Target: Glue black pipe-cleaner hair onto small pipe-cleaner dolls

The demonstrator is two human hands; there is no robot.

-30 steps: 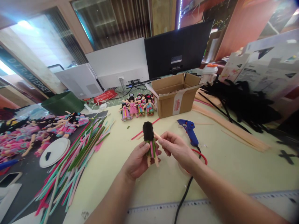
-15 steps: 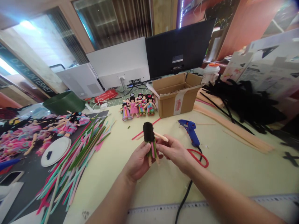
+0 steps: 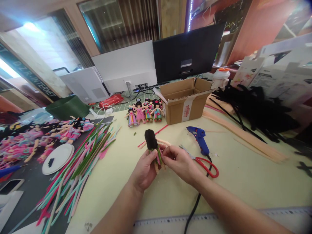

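Observation:
A small pipe-cleaner doll (image 3: pixel 151 139) with black hair, peach limbs and a green and pink skirt is held over the table, its head tilted left. My left hand (image 3: pixel 145 169) grips it from the left, thumb across its body. From the right, my right hand (image 3: pixel 179 162) pinches the doll's skirt edge; the fingertips partly hide what lies between them. Beside the right hand lie red-handled scissors (image 3: pixel 207 167), and beyond them a blue glue gun (image 3: pixel 198 139) with a black cord.
Several finished dolls (image 3: pixel 146 112) stand by an open cardboard box (image 3: pixel 186 102). Colored pipe cleaners (image 3: pixel 83 169) and a white plate (image 3: pixel 58 158) lie to the left. Black pipe cleaners (image 3: pixel 258 110) and peach strips (image 3: pixel 243 139) are at right. A ruler (image 3: pixel 175 220) crosses the front.
The doll has tipped to the left in my left hand. My right fingers have closed in on its skirt, and the scissors' blades now show beside that hand.

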